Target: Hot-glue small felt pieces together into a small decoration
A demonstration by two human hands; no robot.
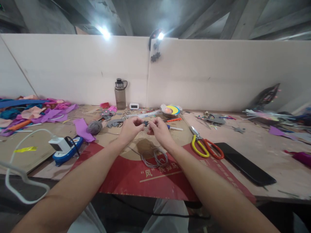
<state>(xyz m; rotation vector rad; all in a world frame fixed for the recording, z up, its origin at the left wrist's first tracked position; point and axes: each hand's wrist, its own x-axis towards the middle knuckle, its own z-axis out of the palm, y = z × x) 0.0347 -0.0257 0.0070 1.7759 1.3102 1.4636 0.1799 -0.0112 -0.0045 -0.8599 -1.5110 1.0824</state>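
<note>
My left hand (133, 128) and my right hand (159, 130) meet over the middle of the table, their fingers closed in a pinch. Between the fingertips shows a small dark piece (146, 123), too small for me to tell its kind. Below the hands, a loose coil of thin grey cord (155, 160) lies on a red and brown printed sheet (121, 178). To the left sits a ball of grey yarn (94, 127), with a strand running toward the hands. Scissors (204, 145) with one yellow and one red handle lie right of my right hand.
A black phone (244, 163) lies at the right. A blue power strip (68, 150) with a white charger (59, 144) stands at the left, near a heap of coloured cloth scraps (31, 111). Behind are a bottle (120, 97), a small clock (134, 106) and a bowl (170, 113).
</note>
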